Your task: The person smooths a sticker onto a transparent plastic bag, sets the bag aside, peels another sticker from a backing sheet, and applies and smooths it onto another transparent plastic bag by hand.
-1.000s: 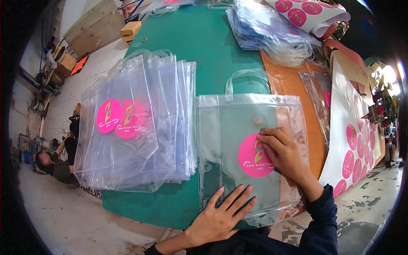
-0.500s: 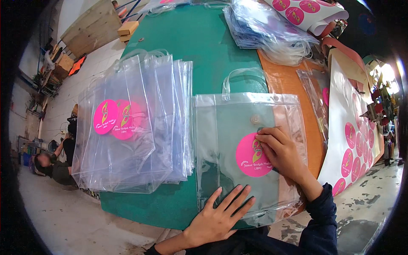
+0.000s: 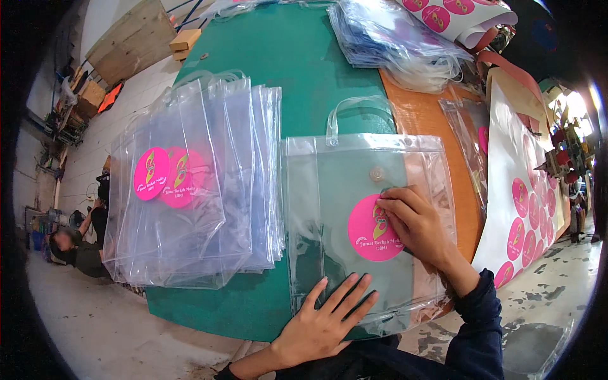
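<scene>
A clear plastic bag (image 3: 304, 190) with a looped handle lies flat before me, across the green and orange parts of the table. My left hand (image 3: 320, 323) rests on its lower part, fingers spread. On the upper right edge of a round pink sticker (image 3: 366, 231) at the bag's middle, my right hand (image 3: 415, 225) has its fingertips pressed together. Whether that edge is pinched or pressed down is partly hidden by the fingers. To the left lies a pile of clear bags (image 3: 237, 183), the top ones showing round pink stickers.
More clear bags (image 3: 380, 38) are heaped at the far right beside a rolled sticker sheet (image 3: 468, 28). A white sheet of pink stickers (image 3: 500, 171) hangs along the table's right side. Someone in dark clothes (image 3: 85, 253) is low at the left, beyond the green tabletop (image 3: 272, 50).
The whole view has shifted slightly, with the bags appearing a little further left. Both hands keep nearly the same places on the bag and sticker.
</scene>
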### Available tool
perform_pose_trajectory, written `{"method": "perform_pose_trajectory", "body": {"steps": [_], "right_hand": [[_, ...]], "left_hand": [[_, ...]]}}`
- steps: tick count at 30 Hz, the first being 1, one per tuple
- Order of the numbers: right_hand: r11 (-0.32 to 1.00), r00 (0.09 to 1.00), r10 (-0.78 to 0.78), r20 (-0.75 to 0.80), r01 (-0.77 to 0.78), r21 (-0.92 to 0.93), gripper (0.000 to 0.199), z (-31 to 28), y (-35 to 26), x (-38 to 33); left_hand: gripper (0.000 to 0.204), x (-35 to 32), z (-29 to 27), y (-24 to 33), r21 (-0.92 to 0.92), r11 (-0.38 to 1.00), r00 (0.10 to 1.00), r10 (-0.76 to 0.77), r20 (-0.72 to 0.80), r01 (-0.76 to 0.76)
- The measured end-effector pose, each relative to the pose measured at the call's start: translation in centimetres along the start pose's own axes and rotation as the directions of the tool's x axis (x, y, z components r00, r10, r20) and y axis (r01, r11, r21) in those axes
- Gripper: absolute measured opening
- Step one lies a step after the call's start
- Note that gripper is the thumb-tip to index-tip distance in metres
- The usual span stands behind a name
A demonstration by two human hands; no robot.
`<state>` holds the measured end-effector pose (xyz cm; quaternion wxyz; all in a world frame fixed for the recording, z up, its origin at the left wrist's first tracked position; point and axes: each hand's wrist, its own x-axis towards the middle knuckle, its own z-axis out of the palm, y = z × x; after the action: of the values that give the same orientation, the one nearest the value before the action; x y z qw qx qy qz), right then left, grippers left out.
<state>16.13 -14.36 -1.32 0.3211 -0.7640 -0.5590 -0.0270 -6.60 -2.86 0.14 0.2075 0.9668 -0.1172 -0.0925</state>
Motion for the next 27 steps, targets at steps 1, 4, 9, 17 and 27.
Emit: {"method": "perform_pose_trajectory", "body": {"steps": [1,4,9,17,27], "right_hand": [[1.000,0.999,-0.012,0.051,0.011,0.025,0.024,-0.2,0.1,-0.2],[0.983,0.971,-0.156,0.183,0.134,0.127,0.030,-0.1,-0.3,-0.5],[0.947,0.910,-0.294,0.292,0.236,0.219,0.038,-0.1,-0.7,-0.6],[0.985,0.970,-0.162,0.183,0.169,-0.021,0.038,0.4,-0.1,-0.2],[0.994,0.991,-0.055,0.120,0.066,-0.091,0.031,0.0,0.3,0.6]], "left_hand": [[0.094,0.0,0.0,0.0,0.002,1.000,1.000,0.000,-0.008,0.000],[0.095,0.0,0.1,0.0,0.002,1.000,1.000,-0.004,-0.015,0.004],[0.095,0.1,-0.1,0.2,0.014,1.000,1.000,0.006,-0.002,-0.006],[0.094,0.0,0.1,0.0,0.012,1.000,1.000,-0.017,-0.019,0.017],[0.093,0.0,0.1,0.1,-0.014,1.000,0.999,-0.019,-0.030,0.019]]}}
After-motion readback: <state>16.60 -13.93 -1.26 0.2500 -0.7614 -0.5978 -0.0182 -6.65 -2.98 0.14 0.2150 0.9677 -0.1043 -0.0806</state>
